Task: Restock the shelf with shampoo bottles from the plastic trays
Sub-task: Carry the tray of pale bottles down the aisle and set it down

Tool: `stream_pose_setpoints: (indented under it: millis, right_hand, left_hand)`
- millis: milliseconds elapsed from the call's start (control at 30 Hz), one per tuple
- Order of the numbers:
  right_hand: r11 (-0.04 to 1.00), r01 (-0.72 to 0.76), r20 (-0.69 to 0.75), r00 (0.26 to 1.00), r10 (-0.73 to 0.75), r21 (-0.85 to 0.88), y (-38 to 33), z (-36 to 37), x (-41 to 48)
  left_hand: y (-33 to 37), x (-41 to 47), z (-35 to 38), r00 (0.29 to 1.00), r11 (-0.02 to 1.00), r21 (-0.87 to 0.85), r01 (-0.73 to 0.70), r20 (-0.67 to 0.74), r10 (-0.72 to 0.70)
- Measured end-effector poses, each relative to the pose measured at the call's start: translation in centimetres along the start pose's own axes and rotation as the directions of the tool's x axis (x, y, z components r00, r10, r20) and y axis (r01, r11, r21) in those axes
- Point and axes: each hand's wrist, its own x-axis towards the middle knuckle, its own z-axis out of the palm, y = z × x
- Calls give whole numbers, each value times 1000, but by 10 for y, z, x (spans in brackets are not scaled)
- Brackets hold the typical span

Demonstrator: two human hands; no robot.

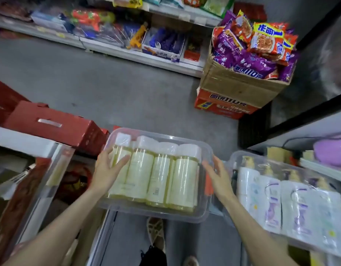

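Observation:
A clear plastic tray is in the lower middle of the head view, above the floor and my feet. Several yellow shampoo bottles with white caps lie side by side in it. My left hand is pressed to the tray's left side, with its fingers spread over the leftmost bottle. My right hand is flat against the tray's right wall. The tray looks held between both hands. A second clear tray with white and purple bottles sits to the right.
A grey shelf runs along the right, above the second tray. Red cartons and a white shelf edge are at the left. Stacked boxes with noodle packets stand ahead on the right. A stocked shelf lies across the aisle.

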Motion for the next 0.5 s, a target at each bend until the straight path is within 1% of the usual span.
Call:
stream_pose_setpoints:
  millis: [100, 200, 233, 367, 500]
  right_hand:
    - [995, -59, 0, 998, 60, 77, 10, 4, 8]
    - [984, -154, -7, 988, 155, 95, 21, 9, 17]
    - [977, -182, 2, 983, 183, 107, 25, 10, 20]
    - [952, -269, 61, 963, 262, 146, 32, 14, 28]
    - [947, -292, 50, 957, 287, 138, 36, 19, 30]
  left_hand:
    - [-20, 19, -6, 1000, 994, 105, -17, 9, 16]
    - [-68, 48, -5, 998, 992, 115, 57, 6, -58]
    - [-73, 53, -6, 997, 990, 118, 73, 17, -76]
    - [-49, 48, -8, 992, 990, 69, 119, 26, -121]
    - [-32, 37, -7, 988, 988, 31, 150, 36, -151]
